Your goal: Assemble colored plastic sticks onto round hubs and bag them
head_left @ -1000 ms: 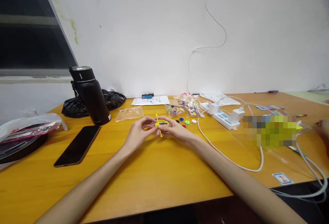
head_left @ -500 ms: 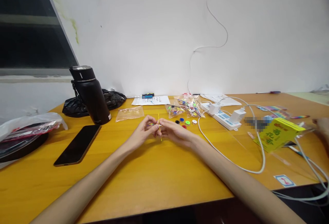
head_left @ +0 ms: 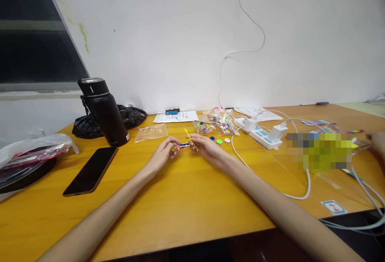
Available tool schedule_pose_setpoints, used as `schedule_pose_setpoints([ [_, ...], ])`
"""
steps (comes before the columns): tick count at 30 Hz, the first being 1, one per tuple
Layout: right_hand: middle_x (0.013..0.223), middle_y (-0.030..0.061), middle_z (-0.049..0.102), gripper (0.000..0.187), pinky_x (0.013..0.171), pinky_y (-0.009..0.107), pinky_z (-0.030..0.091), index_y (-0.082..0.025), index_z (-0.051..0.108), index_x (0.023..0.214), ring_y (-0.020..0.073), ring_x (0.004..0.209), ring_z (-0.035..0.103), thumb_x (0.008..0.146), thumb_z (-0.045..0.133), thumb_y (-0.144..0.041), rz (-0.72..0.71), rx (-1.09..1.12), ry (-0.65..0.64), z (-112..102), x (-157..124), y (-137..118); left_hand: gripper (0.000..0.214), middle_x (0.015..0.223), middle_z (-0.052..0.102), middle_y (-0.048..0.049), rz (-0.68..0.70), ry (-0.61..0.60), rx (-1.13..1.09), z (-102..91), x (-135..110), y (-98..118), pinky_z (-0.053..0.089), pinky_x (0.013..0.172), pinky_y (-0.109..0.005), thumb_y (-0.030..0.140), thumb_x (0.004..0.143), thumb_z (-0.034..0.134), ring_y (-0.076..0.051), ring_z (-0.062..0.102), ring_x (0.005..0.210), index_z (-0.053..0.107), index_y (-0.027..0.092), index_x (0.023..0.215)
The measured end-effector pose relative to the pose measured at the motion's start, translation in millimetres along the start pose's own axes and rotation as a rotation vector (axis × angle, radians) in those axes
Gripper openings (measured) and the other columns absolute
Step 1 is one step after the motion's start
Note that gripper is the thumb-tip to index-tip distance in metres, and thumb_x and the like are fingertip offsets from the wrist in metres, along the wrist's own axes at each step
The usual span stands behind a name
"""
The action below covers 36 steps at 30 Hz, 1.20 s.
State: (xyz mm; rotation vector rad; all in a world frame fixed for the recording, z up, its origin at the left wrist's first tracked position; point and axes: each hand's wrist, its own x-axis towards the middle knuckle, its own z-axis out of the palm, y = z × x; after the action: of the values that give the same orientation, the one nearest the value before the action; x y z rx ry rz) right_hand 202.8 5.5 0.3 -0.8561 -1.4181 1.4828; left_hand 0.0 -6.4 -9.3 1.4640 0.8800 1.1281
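Above the middle of the table, my left hand (head_left: 162, 155) is closed in a pinch on one end of a small multicoloured rod (head_left: 184, 145), with yellow, blue and white parts showing. My right hand (head_left: 207, 147) has its fingers closed at the other end of the rod, around a thin yellow stick (head_left: 191, 140). The stick leans to the left at its top and crosses the rod. How the two join is too small to tell. Just beyond my right hand lie a blue disc (head_left: 212, 139), a green disc (head_left: 219, 141) and a white disc (head_left: 227, 141).
Clear bags of small coloured parts (head_left: 221, 121) lie behind the discs. A white power strip (head_left: 261, 137) with chargers and cables stands to the right. Leftward are a phone (head_left: 90, 171) and a black bottle (head_left: 104, 111). Another person's hand (head_left: 377, 143) shows at the right edge.
My hands have moved slightly apart, baring the rod between them. The yellow stick has gone from upright to tilted and shifted right. My right hand now hides the black and red discs.
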Motion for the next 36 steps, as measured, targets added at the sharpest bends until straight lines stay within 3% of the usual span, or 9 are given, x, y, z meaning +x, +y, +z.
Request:
schedule_pose_setpoints([
  [5,0.098,0.0051,0.073,0.022,0.090,0.034,0.046,-0.021,0.072,0.104,0.0204,0.097,0.065,0.094,0.057,-0.034,-0.285,-0.543,0.050,4,-5,-3,0.023,0.069,0.048,0.0055,-0.001,0.027,0.024,-3.1,2,-4,0.031,0.055,-0.022,0.041,0.087,0.061,-0.010,0.040,0.057,0.055,0.021,0.095],
  [9,0.108,0.0056,0.075,0.021,0.092,0.036,0.047,-0.025,0.073,0.108,0.0214,0.102,0.066,0.099,0.054,-0.029,-0.430,-0.760,0.011,9,-12,-5,0.028,0.066,0.046,0.0061,0.058,-0.003,0.142,-5.3,2,-7,0.032,0.058,-0.024,0.048,0.090,0.063,-0.010,0.037,0.056,0.056,0.021,0.093],
  [13,0.112,0.0057,0.073,0.022,0.089,0.034,0.049,-0.025,0.069,0.115,0.0206,0.101,0.066,0.099,0.055,-0.030,-0.432,-0.786,0.071,5,-11,-5,0.027,0.069,0.049,0.0047,0.092,0.046,0.183,-7.9,2,-4,0.029,0.057,-0.024,0.047,0.091,0.061,-0.011,0.036,0.057,0.055,0.021,0.090],
  [19,0.090,0.0042,0.073,0.016,0.078,0.030,0.049,-0.021,0.069,0.098,0.0172,0.083,0.067,0.095,0.059,-0.034,-0.436,-0.702,0.241,-8,-3,-9,0.028,0.076,0.051,0.0029,0.150,0.180,0.202,-10.4,4,7,0.030,0.057,-0.024,0.047,0.087,0.066,-0.011,0.039,0.062,0.059,0.020,0.089],
  [22,0.091,0.0049,0.074,0.018,0.079,0.030,0.051,-0.020,0.069,0.097,0.0176,0.085,0.069,0.094,0.061,-0.035,-0.437,-0.633,0.248,-12,0,-10,0.031,0.081,0.054,0.0027,0.068,0.217,-0.009,-8.8,5,6,0.031,0.057,-0.023,0.047,0.084,0.067,-0.010,0.041,0.062,0.057,0.021,0.096],
  [26,0.089,0.0053,0.075,0.018,0.080,0.031,0.051,-0.019,0.070,0.098,0.0179,0.085,0.070,0.093,0.062,-0.035,-0.436,-0.596,0.266,-14,0,-9,0.026,0.092,0.060,-0.0017,-0.028,0.366,-0.267,-12.7,10,-1,0.035,0.058,-0.022,0.041,0.080,0.062,-0.010,0.050,0.069,0.058,0.019,0.095],
  [31,0.087,0.0040,0.075,0.013,0.077,0.030,0.049,-0.020,0.069,0.097,0.0170,0.080,0.069,0.095,0.059,-0.027,-0.461,-0.786,0.259,-15,-3,-5,0.032,0.108,0.067,-0.0063,-0.066,0.494,-0.261,-24.0,15,-9,0.040,0.062,-0.023,0.027,0.075,0.067,-0.012,0.059,0.082,0.060,0.019,0.105],
  [36,0.090,0.0038,0.073,0.011,0.075,0.028,0.046,-0.021,0.068,0.098,0.0172,0.082,0.066,0.095,0.058,-0.025,-0.413,-1.010,0.220,-15,-2,12,0.034,0.121,0.064,-0.0085,0.007,0.527,-0.230,-27.1,18,-13,0.047,0.083,-0.027,0.027,0.082,0.066,-0.017,0.064,0.104,0.054,0.022,0.112],
])
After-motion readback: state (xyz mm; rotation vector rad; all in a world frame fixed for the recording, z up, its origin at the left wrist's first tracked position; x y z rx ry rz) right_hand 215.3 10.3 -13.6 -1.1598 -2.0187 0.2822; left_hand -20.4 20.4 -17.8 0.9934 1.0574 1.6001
